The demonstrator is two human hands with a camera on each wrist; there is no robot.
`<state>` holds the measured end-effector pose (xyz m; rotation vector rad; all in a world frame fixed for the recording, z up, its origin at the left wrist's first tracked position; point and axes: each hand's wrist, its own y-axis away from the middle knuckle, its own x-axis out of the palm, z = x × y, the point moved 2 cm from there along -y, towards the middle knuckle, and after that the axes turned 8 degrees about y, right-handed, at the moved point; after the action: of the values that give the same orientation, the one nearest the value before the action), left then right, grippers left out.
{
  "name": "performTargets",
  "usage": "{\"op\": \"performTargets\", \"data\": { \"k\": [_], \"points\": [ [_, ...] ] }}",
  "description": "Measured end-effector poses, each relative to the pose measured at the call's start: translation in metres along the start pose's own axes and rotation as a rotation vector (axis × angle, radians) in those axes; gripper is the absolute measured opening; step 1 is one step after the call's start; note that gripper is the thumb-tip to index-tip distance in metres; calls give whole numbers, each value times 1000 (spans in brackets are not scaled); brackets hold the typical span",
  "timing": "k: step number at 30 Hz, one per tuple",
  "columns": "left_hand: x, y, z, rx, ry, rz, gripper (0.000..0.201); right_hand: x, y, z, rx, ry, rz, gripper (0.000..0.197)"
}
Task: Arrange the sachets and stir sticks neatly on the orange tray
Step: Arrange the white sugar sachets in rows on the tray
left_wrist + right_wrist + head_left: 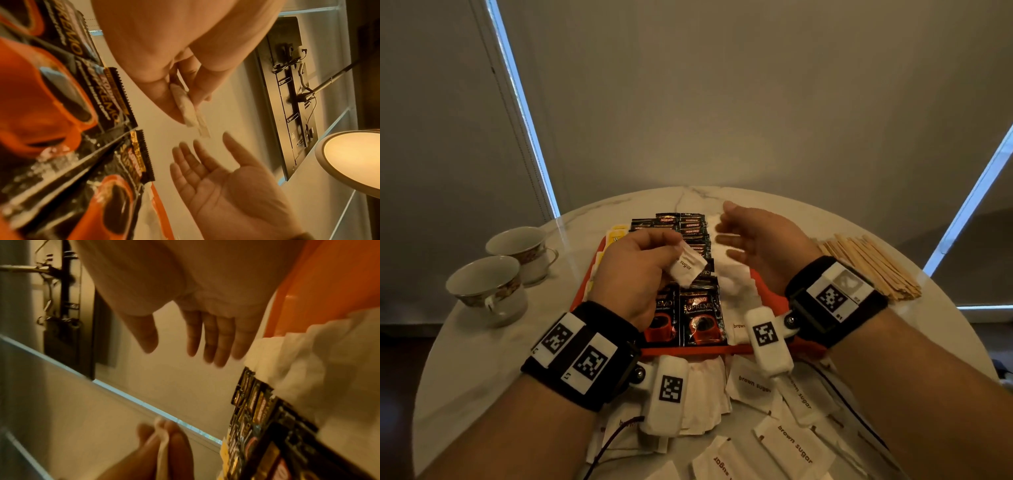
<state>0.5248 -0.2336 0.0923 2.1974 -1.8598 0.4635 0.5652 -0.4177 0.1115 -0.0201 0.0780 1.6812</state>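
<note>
Centrally on the bench (482,359): orange tray (768,291), coffee sachets filling it. Stir sticks (873,267) at right edge. Right grip (756,243) spread, empty. Left grip (640,270) pinches sugar sachet (688,267) above tray.

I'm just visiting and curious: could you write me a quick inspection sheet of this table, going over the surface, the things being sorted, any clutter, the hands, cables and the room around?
Surface: round marble table.
Job's things: orange tray holds rows of coffee sachets and white sachets; loose brown sugar sachets on the near table; stir sticks piled right of the tray.
Clutter: two teacups at left.
Hands: left hand pinches a sugar sachet; right hand open above the tray.
Cables: thin cable from the wrist camera.
Surroundings: drawn blinds.
</note>
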Motion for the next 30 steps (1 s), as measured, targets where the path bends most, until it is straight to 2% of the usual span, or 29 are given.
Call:
{"op": "performTargets", "data": {
  "k": [3, 6, 10, 15, 18, 21, 23, 26, 28, 30],
  "points": [
    [1, 1, -3, 34, 36, -3, 18, 16, 10, -3, -14, 209, 208, 46],
    [1, 2, -5, 28, 43, 33, 27, 22, 11, -8, -60, 260, 166, 33],
    [1, 4, -6, 29, -36, 105, 37, 21, 11, -10, -131, 52, 105, 20],
    [4, 6, -8, 13, 51, 122, 33, 22, 12, -15, -171, -17, -26, 12],
    [2, 5, -7, 47, 47, 90, 28, 23, 16, -16, -156, 20, 36, 17],
    [0, 4, -6, 70, 23, 63, 32, 22, 17, -11, -136, 72, 100, 20],
    [1, 2, -5, 63, 35, 54, 34, 17, 11, -7, -123, 69, 60, 17],
    [-1, -1, -5, 52, 78, 31, 33, -2, -14, -6, -46, 11, -116, 10],
    [-4, -3, -8, 58, 98, 2, 31, -23, -38, -9, 23, -5, -248, 15],
    [-8, -6, -9, 66, 110, -23, 30, -47, -63, -14, 94, 135, -348, 21]
  ]
}}
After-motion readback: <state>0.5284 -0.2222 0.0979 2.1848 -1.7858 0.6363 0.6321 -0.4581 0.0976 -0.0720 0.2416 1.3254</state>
